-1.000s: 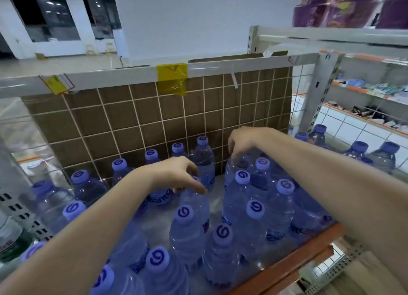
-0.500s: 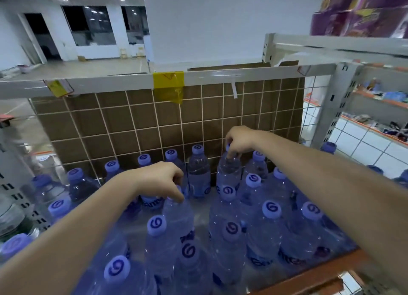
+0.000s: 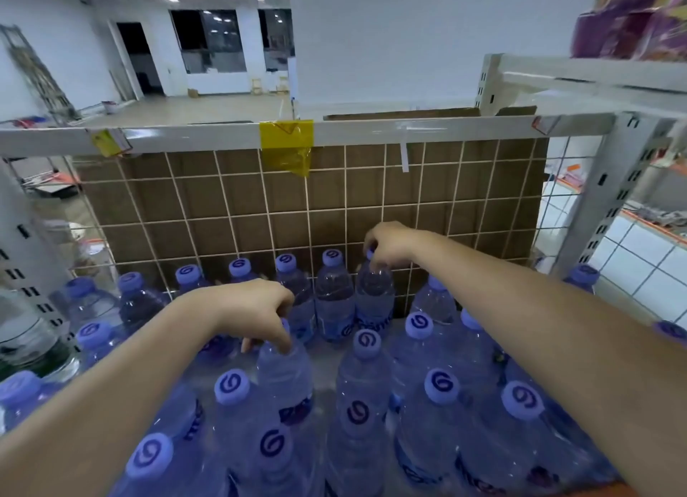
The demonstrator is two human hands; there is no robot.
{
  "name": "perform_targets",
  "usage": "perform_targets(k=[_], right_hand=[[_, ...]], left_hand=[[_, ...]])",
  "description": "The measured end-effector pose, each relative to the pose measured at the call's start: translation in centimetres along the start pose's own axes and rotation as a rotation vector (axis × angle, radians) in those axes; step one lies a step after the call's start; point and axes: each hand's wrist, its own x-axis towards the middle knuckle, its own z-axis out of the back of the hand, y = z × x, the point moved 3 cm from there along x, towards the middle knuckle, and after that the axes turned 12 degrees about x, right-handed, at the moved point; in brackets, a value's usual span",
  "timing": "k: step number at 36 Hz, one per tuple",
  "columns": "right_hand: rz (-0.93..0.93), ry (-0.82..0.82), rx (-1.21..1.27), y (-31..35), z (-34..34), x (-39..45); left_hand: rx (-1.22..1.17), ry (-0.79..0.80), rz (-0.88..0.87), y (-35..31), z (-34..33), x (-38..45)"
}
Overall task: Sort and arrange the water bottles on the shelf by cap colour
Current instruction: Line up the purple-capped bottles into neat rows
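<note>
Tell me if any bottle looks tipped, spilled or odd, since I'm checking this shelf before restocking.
Nothing stands out. The purple-capped bottles stand upright and capped, with no spill visible. The right hand grips the cap of a back-row bottle; the left hand grips a middle bottle.

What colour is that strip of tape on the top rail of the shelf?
Yellow: the tape hangs over the white rail, clearest in the head view.

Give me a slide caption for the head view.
Both hands grip purple-capped water bottles by the neck: left hand mid-shelf, right hand at the wire-grid back.
</note>
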Motion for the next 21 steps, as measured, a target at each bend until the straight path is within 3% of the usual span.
perform_targets(k=[9, 16, 21], right_hand=[[-0.139, 0.052, -0.096, -1.4, 2.2, -1.5], [-0.415, 0.282, -0.122, -4.6, 2.5, -4.3], [-0.353, 0.169, 0.089, -5.3, 2.4, -4.8]], left_hand=[[0.026, -0.019, -0.029, -1.2, 0.3, 0.1], [0.048, -0.113, -0.061, -2.6, 1.3, 0.8], [0.018, -0.150, -0.096, -3.5, 1.7, 1.9]])
